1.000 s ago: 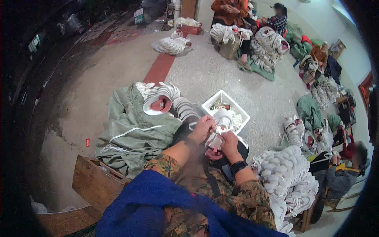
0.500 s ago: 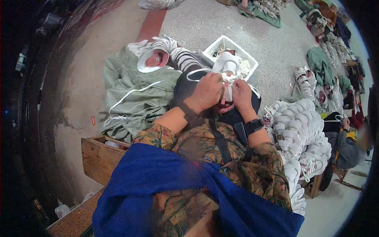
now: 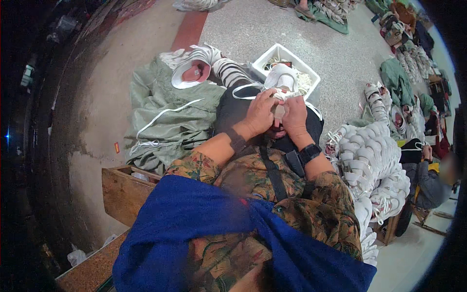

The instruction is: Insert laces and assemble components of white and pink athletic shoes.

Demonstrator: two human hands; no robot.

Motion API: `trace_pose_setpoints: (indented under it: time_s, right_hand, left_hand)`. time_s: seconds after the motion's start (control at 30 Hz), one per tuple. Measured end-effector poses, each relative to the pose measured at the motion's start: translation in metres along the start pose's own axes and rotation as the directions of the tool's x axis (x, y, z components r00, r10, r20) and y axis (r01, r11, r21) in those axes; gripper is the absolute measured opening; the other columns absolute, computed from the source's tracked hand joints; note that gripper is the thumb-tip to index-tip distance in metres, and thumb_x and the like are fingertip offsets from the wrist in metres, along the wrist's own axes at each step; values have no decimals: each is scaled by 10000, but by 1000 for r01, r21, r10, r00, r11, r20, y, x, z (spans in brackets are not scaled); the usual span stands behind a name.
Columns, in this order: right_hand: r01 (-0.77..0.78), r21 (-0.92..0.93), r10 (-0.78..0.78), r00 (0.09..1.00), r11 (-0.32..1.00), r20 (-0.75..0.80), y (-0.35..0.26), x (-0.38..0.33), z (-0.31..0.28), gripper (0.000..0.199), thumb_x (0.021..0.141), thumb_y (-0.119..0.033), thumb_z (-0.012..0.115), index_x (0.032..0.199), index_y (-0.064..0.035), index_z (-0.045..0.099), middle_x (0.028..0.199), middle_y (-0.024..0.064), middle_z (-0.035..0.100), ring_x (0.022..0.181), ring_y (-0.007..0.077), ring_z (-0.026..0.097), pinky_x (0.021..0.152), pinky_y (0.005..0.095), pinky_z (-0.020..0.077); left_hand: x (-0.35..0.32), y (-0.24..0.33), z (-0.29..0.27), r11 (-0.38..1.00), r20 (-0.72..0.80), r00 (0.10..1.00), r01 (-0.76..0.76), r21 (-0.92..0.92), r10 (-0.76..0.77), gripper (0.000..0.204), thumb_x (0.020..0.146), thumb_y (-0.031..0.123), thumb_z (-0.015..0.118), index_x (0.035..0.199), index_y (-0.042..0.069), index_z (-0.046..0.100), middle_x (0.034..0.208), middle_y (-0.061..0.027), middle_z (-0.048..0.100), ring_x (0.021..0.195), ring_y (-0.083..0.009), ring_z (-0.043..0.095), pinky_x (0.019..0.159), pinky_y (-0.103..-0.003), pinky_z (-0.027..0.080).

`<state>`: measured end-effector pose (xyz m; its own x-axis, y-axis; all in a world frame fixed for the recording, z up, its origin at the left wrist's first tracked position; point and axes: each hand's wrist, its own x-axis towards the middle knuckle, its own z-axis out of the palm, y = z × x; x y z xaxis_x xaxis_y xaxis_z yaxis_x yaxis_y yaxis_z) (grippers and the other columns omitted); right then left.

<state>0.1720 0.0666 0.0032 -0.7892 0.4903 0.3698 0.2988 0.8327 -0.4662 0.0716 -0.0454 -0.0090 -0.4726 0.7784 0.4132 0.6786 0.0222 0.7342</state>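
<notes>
A white sneaker [image 3: 282,77] rests on my lap with its toe pointing away from me. White shoelace [image 3: 279,94] is bunched over its top, and a loose loop hangs out on each side. My left hand [image 3: 261,114] is closed at the left of the shoe opening, its fingertips pinching the lace. From the right, my right hand [image 3: 295,116] closes on the lace too, fingers curled. The fingers hide part of the shoe's tongue and eyelets.
Just past the shoe stands a white box [image 3: 314,82] of laces. Left are a green sack [image 3: 168,114], stacked shoes [image 3: 192,73] and a wooden box [image 3: 125,194]. White shoes [image 3: 365,151] pile up at my right, near a seated person [image 3: 430,182].
My left hand has shifted slightly right and my right hand slightly down and inward, so the two are closer together over the shoe's laces.
</notes>
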Motion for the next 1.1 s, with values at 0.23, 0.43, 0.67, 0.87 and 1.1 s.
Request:
trace_pose_setpoints:
  time_s: [0.23, 0.43, 0.67, 0.87, 1.1]
  right_hand:
    - [34, -136, -41, 998, 990, -42, -8, -5, -4, 85, 731, -83, 551, 791, -23, 557, 837, 197, 489, 793, 386, 488, 673, 463, 385]
    - [102, -221, -91, 994, 970, 58, -12, -4, -23, 90, 696, -90, 595, 772, -42, 584, 785, 165, 510, 734, 368, 504, 648, 446, 398]
    - [-24, 33, 26, 997, 999, -78, 0, -4, 7, 95, 680, -38, 624, 737, -28, 548, 763, 155, 496, 731, 353, 517, 625, 444, 410]
    - [26, 121, -31, 999, 992, 41, 17, 4, 1, 95, 679, -47, 639, 709, -8, 558, 738, 162, 508, 711, 355, 522, 618, 433, 419]
    - [89, 86, -86, 996, 992, -37, 14, -1, 3, 68, 714, -35, 601, 746, 1, 553, 731, 188, 524, 705, 383, 526, 625, 441, 426]
  left_hand:
    - [-6, -2, -6, 999, -2, 999, -46, 30, 46, 350, 675, 10, 509, 1009, 42, 605, 1218, -183, 478, 1107, -379, 446, 939, -440, 376]
    - [-7, 10, -9, 997, 19, 998, -58, 44, 57, 366, 677, -20, 486, 1018, 42, 606, 1236, -198, 453, 1142, -371, 433, 975, -427, 357]
    - [-7, -1, -9, 998, 45, 999, -9, -67, 12, 350, 690, -13, 526, 1011, 80, 631, 1270, -163, 458, 1150, -351, 441, 977, -400, 348]
    - [-7, 1, -9, 986, 95, 994, 76, -149, -62, 396, 656, -24, 508, 1016, 87, 628, 1286, -159, 444, 1182, -351, 418, 1001, -402, 327]
    - [-9, -7, -1, 996, 62, 995, 79, -40, -76, 358, 736, 16, 504, 1072, 86, 607, 1296, -157, 444, 1162, -362, 421, 999, -410, 331]
